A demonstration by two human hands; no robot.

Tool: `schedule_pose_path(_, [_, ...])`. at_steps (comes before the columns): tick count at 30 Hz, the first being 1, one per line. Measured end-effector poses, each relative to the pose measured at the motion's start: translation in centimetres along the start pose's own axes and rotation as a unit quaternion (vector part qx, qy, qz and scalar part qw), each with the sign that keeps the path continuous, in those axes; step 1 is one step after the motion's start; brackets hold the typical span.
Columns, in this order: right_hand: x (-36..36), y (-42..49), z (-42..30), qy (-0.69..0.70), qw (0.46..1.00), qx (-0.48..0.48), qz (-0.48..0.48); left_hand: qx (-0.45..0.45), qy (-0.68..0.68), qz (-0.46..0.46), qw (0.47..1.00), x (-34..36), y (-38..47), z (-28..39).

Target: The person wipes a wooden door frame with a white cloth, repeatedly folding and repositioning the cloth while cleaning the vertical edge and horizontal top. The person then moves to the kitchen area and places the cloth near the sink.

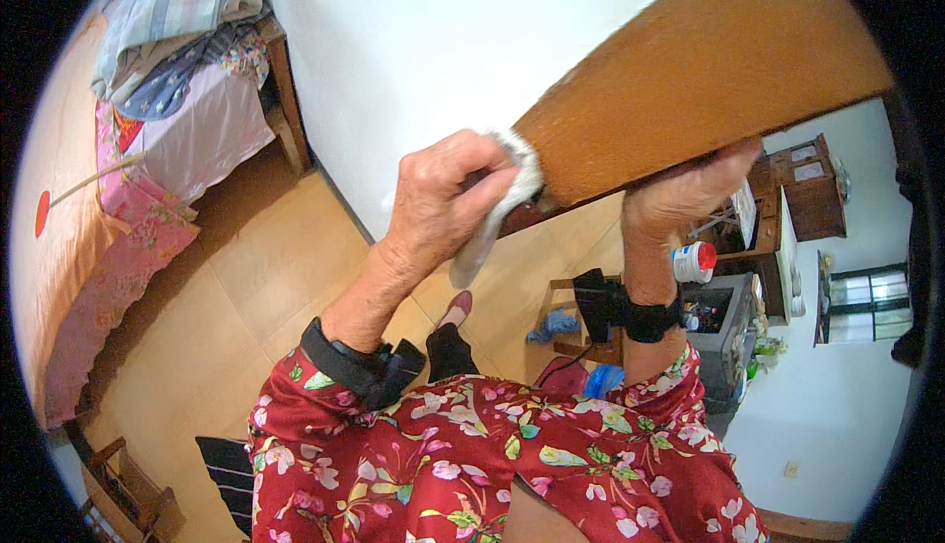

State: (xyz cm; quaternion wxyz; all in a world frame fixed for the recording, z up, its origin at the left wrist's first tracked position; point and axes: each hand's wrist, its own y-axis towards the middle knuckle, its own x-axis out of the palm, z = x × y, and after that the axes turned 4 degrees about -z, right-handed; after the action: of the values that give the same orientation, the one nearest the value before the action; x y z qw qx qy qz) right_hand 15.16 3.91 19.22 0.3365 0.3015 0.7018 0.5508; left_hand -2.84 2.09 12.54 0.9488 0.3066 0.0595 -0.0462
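Observation:
Pinched in my left hand (454, 192) is a folded white cloth (526, 166), pressed to the lower corner of a brown wooden door (709, 63). One end of the cloth hangs below my fingers. My right hand (694, 177) is at the door's near edge, with its fingers partly hidden behind the wood. Whether those fingers grip the edge or only rest there is hard to see. Both forearms wear black straps, and the sleeves are red with flowers.
A white wall (413, 41) stands ahead. To the left is a bed with a pink floral cover (140, 225) and folded blankets (177, 11). On the right are a white tub with a red lid (694, 261), a grey cabinet (716, 314) and wooden drawers (808, 181). A blue cloth (554, 325) lies on a low wooden stool.

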Motion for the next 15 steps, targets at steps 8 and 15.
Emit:
schedule_pose_path(8, [-0.1, 0.6, 0.3, -0.055, 0.996, -0.059, -0.048, 0.057, -0.017, 0.025, 0.998, 0.7, 1.3, 0.5])
schedule_pose_path(15, [0.8, 0.5, -1.2, 0.079, 0.992, 0.101, 0.003, 0.203, 0.052, -0.096, 0.973, -1.2, 2.5, 1.3])
